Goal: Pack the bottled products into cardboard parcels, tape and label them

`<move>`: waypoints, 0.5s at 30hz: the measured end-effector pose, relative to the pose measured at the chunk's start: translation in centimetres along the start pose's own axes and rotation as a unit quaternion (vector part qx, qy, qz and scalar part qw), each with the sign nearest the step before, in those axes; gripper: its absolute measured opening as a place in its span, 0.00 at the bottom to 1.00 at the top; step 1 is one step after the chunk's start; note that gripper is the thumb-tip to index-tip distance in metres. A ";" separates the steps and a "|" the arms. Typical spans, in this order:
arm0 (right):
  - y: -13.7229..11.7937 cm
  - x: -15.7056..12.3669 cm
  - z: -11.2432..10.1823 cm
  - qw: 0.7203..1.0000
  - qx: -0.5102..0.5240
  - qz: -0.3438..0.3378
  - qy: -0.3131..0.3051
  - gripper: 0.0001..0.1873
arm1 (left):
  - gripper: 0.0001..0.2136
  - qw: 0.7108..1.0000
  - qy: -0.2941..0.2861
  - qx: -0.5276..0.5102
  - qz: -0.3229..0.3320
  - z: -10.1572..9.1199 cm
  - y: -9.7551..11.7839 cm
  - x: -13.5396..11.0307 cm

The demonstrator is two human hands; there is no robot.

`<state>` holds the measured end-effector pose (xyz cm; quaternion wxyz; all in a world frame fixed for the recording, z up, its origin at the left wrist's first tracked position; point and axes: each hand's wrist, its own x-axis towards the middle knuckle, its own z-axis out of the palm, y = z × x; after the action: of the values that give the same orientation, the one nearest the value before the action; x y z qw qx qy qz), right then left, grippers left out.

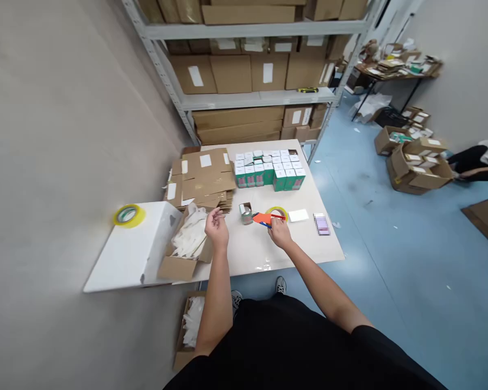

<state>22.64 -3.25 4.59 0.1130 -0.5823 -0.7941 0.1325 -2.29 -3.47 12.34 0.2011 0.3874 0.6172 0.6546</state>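
Observation:
My right hand (280, 233) is closed around an orange tape dispenser (262, 218) with red and blue parts. A yellow tape roll (282, 210) shows just behind it; whether it sits on the dispenser or on the table I cannot tell. Left of the dispenser's tip stands a small box (246, 214) with a dark opening at its top. My left hand (217, 230) hovers beside a carton (178, 267) of white bags or wrapping (190, 232). Its fingers are loosely bent and apart, with nothing visible in them.
Rows of green-and-white boxes (268, 170) stand at the table's back. Flattened cardboard (206, 172) is stacked left. A white card (298, 215) and a blurred purple item (321, 224) lie right. Another tape roll (129, 215) rests on a white block (122, 252). Shelving (256, 99) rises behind.

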 end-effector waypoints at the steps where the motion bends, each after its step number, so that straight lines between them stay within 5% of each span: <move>1: 1.6 -0.8 0.4 1.000 0.001 0.018 -0.008 0.11 | 0.15 1.000 -0.012 -0.002 -0.002 1.3 0.0 -0.7; 8: 11.7 -5.9 4.3 0.978 0.012 0.182 -0.099 0.16 | 0.16 0.995 -0.101 0.015 -0.020 6.9 0.8 -5.8; 15: 18.7 -10.0 8.5 0.927 0.074 0.354 -0.098 0.12 | 0.17 0.989 -0.126 0.061 -0.044 7.1 0.0 -8.2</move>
<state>39.47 -8.08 -10.02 0.0229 -0.7996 -0.5317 0.2783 8.18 -4.89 9.75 0.2818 0.4504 0.6423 0.5525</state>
